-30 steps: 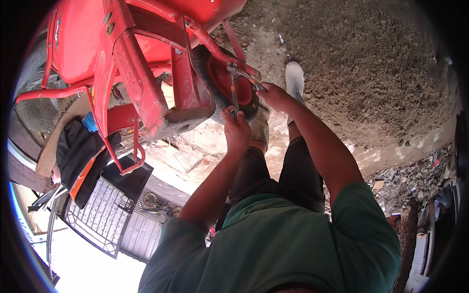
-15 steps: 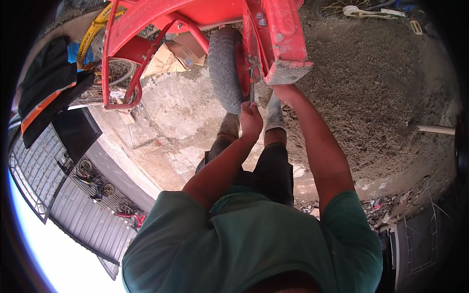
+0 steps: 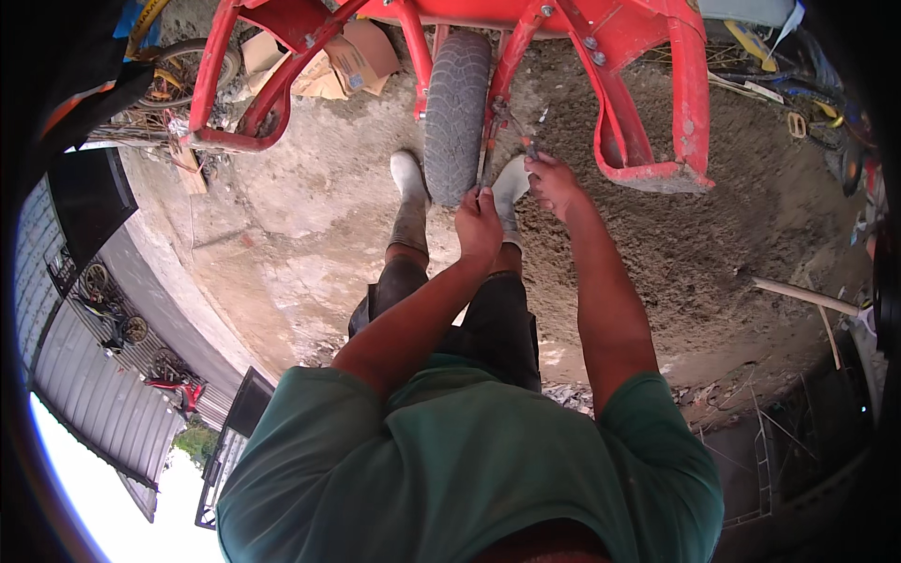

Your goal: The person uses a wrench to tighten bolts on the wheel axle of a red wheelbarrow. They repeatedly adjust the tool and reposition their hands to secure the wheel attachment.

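Note:
A red wheelbarrow (image 3: pixel 469 11) stands in front of me, its black tyre (image 3: pixel 457 113) between red struts. My left hand (image 3: pixel 480 225) is closed around the lower end of a slim rod-like tool (image 3: pixel 486 155), just right of the tyre. The tool's far end reaches up to the strut by the wheel's axle. My right hand (image 3: pixel 554 184) grips a short, dark metal tool (image 3: pixel 529 145), its tip pointing at the same axle end. Exact kinds of both tools are too small to make out. Each hand's palm is hidden.
Red legs of the wheelbarrow stick out at left (image 3: pixel 235 141) and right (image 3: pixel 657 174). Flattened cardboard (image 3: pixel 352 61) lies behind the left leg. My pale boots (image 3: pixel 407 178) stand on rough ground around the tyre. A wooden handle (image 3: pixel 802 294) lies at the right.
My right hand has left the foot of the red leg and now holds a short tool near the axle. The wheelbarrow's right leg now appears farther right, and the view has shifted.

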A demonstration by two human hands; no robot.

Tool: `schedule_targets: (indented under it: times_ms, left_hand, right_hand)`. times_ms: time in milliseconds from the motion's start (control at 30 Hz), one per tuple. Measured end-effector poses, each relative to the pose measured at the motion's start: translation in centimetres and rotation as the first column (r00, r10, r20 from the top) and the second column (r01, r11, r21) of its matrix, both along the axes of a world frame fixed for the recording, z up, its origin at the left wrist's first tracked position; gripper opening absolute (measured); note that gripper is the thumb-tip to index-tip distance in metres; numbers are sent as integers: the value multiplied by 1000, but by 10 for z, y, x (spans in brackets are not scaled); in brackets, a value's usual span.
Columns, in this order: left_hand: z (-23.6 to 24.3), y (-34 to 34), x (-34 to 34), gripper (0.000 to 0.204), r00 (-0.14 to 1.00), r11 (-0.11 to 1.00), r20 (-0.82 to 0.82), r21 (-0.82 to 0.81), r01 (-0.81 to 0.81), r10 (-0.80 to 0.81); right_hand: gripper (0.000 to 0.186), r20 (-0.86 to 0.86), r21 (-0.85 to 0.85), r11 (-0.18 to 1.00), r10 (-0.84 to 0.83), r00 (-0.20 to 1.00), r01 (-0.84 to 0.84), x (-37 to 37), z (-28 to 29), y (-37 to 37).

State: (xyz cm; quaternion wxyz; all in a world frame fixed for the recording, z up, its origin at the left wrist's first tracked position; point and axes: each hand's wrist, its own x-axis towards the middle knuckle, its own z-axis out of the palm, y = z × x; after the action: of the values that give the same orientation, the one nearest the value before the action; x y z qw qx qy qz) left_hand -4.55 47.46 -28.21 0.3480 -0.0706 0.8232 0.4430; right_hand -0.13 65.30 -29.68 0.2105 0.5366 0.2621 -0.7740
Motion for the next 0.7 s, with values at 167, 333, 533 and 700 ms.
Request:
schedule_targets:
  times_ms: [167, 333, 533, 700]
  left_hand:
    - [35, 17, -11, 32, 985, 997, 165, 49, -59, 50]
    - [28, 8, -15, 35, 977, 997, 206, -49, -52, 61]
    - [34, 14, -18, 38, 903, 975, 379, -164, -149, 202]
    - [35, 18, -17, 42, 851, 960, 445, -125, -250, 280]
  right_hand:
    - [17, -2, -4, 1000, -6, 1000, 6, -1, -1, -2]
    - [34, 40, 166, 966, 192, 981, -196, -7, -9, 8]
    - [58, 160, 293, 823, 459, 874, -486, -17, -4, 28]
    - [44, 172, 430, 710, 542, 822, -558, -29, 12, 27]
